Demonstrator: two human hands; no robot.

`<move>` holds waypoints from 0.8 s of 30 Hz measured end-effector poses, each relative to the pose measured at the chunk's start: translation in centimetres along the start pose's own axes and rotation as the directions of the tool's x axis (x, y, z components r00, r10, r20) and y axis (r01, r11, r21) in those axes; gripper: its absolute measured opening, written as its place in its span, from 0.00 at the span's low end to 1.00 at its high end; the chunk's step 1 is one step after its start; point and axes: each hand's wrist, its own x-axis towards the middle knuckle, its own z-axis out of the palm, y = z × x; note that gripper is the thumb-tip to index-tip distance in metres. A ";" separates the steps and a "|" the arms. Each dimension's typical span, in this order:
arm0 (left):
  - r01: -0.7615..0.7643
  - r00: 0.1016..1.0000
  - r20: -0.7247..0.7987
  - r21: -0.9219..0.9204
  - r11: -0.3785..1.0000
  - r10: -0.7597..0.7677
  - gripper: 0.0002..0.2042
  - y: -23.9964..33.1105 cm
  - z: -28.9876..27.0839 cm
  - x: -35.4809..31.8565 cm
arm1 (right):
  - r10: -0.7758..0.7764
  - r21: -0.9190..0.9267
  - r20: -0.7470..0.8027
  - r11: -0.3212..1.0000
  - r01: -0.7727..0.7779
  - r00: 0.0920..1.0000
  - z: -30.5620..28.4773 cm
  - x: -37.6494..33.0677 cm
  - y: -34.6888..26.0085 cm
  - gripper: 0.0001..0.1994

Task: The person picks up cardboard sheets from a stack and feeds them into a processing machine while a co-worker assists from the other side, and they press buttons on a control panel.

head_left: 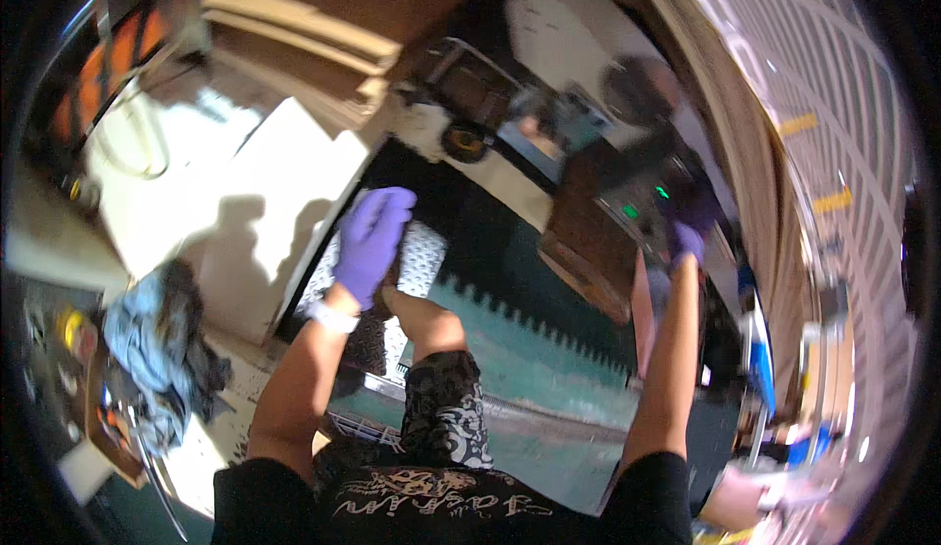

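Observation:
My left hand point(371, 243), in a purple glove, is above a sheet with a silver speckled pattern point(421, 256). Its fingers are stretched out and I see nothing in them. At the right my right hand point(688, 239), in the same kind of glove, reaches to a dark control box point(632, 214) with green lights. Shadow hides its fingers, so whether they grip the box is unclear. Between my arms lies a green surface point(529, 354) with a row of dark teeth along its far side. A black strip point(490, 226) runs behind the teeth.
A white panel point(294, 143) stands at the left, with blue cloth point(147, 324) below it. Wooden boards point(294, 21) lie at the far left. A roll of tape point(466, 141) sits beyond the black strip. A brown block point(588, 231) stands near my right hand.

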 end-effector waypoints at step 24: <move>-0.039 0.999 -0.016 0.069 0.997 0.040 0.10 -0.9 -1.3 -9.6 | 0.348 0.074 0.464 0.901 -0.427 0.815 -0.6 0.5 -2.2 0.38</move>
